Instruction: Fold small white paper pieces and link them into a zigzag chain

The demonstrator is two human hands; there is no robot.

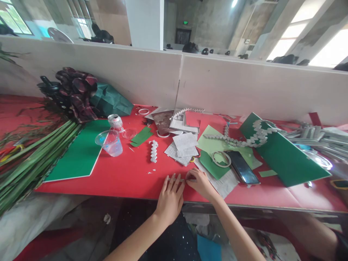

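Observation:
My left hand (170, 197) lies on the red table near its front edge, fingers spread over a thin pale paper strip (179, 180). Just to its right, my right hand (199, 182) has its fingers bent together at the strip's right end, pinching it. Beyond my hands lies a short white zigzag paper chain (154, 151) with small scraps below it. Printed paper sheets (185, 145) are stacked behind my right hand. A tape roll (221, 159) rests on green paper (210, 166), beside a black phone (243, 167).
A plastic cup (112, 144) and a can (115, 123) stand at left, near a green board (78, 156) and long green leaves (40, 163). At right, a longer folded chain (257, 137) drapes over a tilted green board (290, 159). A person's arm (307, 232) shows at lower right.

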